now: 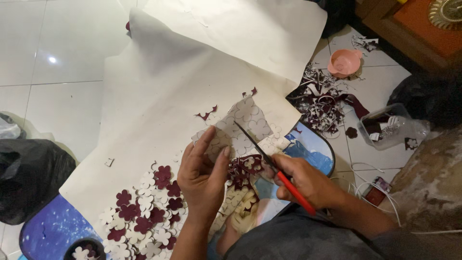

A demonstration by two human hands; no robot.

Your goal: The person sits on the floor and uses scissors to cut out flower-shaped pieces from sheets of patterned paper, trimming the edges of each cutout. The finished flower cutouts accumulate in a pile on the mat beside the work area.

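Two bare hands are working over a large sheet of off-white paper (154, 110) that is lying across a white tiled floor (53, 58). The left hand (202, 175) is pinching a small off-white paper piece marked with flower outlines (243, 120), its fingers (204, 139) and thumb closing narrowly on the lower left edge of that piece. The right hand (305, 182) is gripping a pair of red-handled scissors with dark blades (269, 161), its fingers wrapping fully around the handles. The blades are pointing up and to the left, and the tip is lying over the outlined piece; whether the blades are parted cannot be told.

Below the left hand, a heap of maroon and off-white flower-shaped paper cut-outs (144, 216) is resting on the large sheet. Just beside the scissors, a cluster of maroon offcuts (240, 168) is lying between the two hands. A blue printed board (310, 144) is showing under the sheet's edge.

To the upper right, a pile of maroon and white paper scraps (325, 103) is covering the floor, with a pink plastic bowl (344, 62) near it and a clear plastic box (387, 126) further right.
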